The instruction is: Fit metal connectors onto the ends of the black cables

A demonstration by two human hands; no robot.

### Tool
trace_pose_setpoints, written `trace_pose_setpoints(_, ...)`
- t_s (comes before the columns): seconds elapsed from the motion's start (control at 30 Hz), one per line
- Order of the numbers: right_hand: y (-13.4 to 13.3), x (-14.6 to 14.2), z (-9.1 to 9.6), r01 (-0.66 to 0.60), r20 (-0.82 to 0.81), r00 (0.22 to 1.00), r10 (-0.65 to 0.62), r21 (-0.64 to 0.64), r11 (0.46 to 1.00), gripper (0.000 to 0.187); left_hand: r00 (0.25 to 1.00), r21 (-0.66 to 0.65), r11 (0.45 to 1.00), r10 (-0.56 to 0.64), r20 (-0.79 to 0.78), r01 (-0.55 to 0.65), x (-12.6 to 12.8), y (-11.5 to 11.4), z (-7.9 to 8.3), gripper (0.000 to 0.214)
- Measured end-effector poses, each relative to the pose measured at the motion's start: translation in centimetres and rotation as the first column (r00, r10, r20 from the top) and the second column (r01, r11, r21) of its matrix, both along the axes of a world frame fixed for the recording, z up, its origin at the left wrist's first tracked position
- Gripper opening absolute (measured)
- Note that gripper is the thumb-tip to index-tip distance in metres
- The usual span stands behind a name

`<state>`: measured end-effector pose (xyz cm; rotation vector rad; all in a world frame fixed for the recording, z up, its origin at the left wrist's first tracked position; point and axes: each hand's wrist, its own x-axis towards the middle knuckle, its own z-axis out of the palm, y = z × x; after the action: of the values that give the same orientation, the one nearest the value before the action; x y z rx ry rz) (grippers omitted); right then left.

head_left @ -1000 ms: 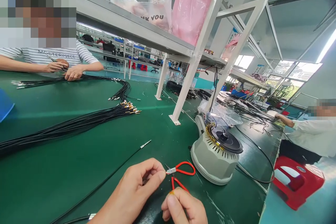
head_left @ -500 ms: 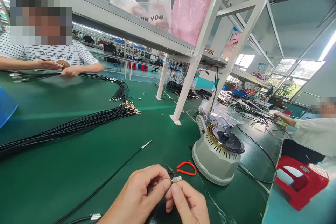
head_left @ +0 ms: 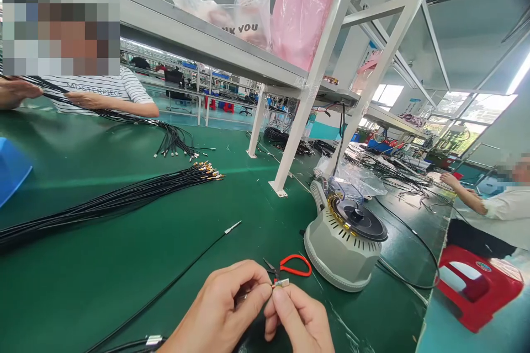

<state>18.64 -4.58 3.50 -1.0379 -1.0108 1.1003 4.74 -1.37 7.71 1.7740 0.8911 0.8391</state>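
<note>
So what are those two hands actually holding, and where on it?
A small metal connector, pinched between the fingertips of the left hand and the right hand. Each grips one end. Whether it sits on a cable end cannot be told.

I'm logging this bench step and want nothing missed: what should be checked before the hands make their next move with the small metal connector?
1. Connector pinched between fingertips of both hands: ok; left hand and right hand meet on it.
2. Connector seated on its cable: cannot tell, fingers hide the joint.
3. Red-handled scissors lie on the table, out of both hands: ok.
4. Single black cable lies apart from the cable bundle: ok.
5. Grey round machine clear of the hands: ok.
</note>
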Motion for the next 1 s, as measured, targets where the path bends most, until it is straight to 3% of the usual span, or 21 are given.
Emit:
trace_pose_setpoints(0.17, 0.1, 0.1, -0.1, -0.063, -0.100, 0.993, 0.062, -0.007, 0.998, 0.046, 1.000, 0.021, 1.000, -0.007, 0.005, 0.007, 0.0, 0.1, 0.3, 0.033)
trace_pose_setpoints(0.27, 0.2, 0.4, -0.4, -0.119, -0.084, 0.989, 0.118, -0.006, 0.993, 0.047, 0.997, -0.060, 0.997, -0.054, 0.052, 0.057, -0.1, 0.1, 0.5, 0.032)
trace_pose_setpoints(0.4, 0.1, 1.1, -1.0, -0.060, 0.250, 0.968, 0.033, 0.101, 0.993, 0.041, 0.986, -0.189, 0.976, -0.086, 0.141, 0.112, -0.5, 0.3, 0.9, 0.026)
trace_pose_setpoints(0.53, 0.4, 2.1, -1.2, -0.075, 0.542, 0.835, -0.090, 0.275, 0.958, 0.028, 0.996, -0.308, 0.948, -0.066, 0.066, 0.083, -0.9, 0.7, 1.3, 0.021)
trace_pose_setpoints(0.63, 0.9, 3.1, -0.5, -0.207, 0.668, 0.728, -0.153, 0.427, 0.880, 0.018, 0.993, -0.349, 0.930, -0.118, 0.005, 0.112, -1.1, 0.9, 1.1, 0.013)
trace_pose_setpoints(0.7, 1.1, 3.6, 0.3, -0.283, 0.702, 0.666, -0.253, 0.551, 0.785, 0.028, 0.987, -0.342, 0.928, -0.161, -0.017, 0.145, -1.1, 0.7, 1.0, 0.011)
trace_pose_setpoints(0.77, 1.1, 3.8, 0.9, -0.280, 0.672, 0.649, -0.355, 0.646, 0.710, 0.039, 0.984, -0.321, 0.935, -0.172, -0.037, 0.151, -1.0, 0.5, 0.9, 0.012)
trace_pose_setpoints(0.83, 0.8, 3.8, 1.2, -0.123, 0.598, 0.674, -0.433, 0.670, 0.732, 0.037, 0.989, -0.284, 0.950, -0.145, -0.043, 0.127, -1.0, 0.3, 1.1, 0.013)
trace_pose_setpoints(0.93, 0.2, 3.4, 0.8, 0.221, 0.492, 0.734, -0.468, 0.479, 0.849, 0.016, 0.995, -0.217, 0.973, -0.087, -0.057, 0.073, -1.0, 0.3, 1.4, 0.017)
trace_pose_setpoints(1.0, -0.3, 3.0, 0.3, 0.257, 0.458, 0.793, -0.402, 0.346, 0.902, 0.025, 0.994, -0.191, 0.980, -0.073, -0.086, 0.056, -1.0, 0.3, 1.5, 0.022)
